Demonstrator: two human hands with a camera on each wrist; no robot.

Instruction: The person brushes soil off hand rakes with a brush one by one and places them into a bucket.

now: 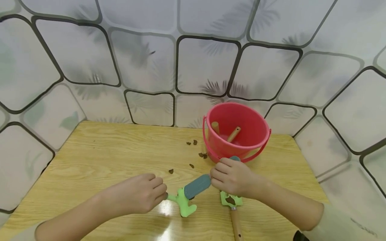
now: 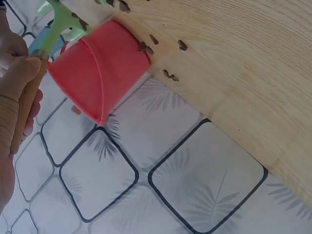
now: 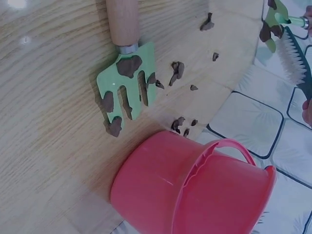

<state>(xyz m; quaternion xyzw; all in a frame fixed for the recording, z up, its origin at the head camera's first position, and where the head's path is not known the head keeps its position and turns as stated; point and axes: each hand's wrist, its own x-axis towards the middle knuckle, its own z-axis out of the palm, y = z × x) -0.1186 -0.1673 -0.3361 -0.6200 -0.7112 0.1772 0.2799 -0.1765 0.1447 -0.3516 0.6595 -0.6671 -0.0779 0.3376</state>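
My left hand (image 1: 141, 194) grips the wooden handle (image 2: 30, 97) of a small hand cultivator. The cultivator's green forked head (image 1: 182, 201) carries brown lumps, which show in the right wrist view. My right hand (image 1: 232, 177) holds a blue-grey brush (image 1: 197, 186) by its handle. Its white bristles (image 3: 291, 57) face the green head, right at its edge. Below my right hand a green garden fork (image 3: 114, 83) with a wooden handle lies on the table, brown lumps stuck on its tines.
A red bucket (image 1: 217, 142) stands at the back right of the wooden table (image 1: 120, 150), with wooden handles (image 1: 234, 134) inside. Several brown crumbs (image 1: 171, 171) are scattered in front of and left of it. A patterned covering (image 1: 150, 63) rises behind the table and at its sides.
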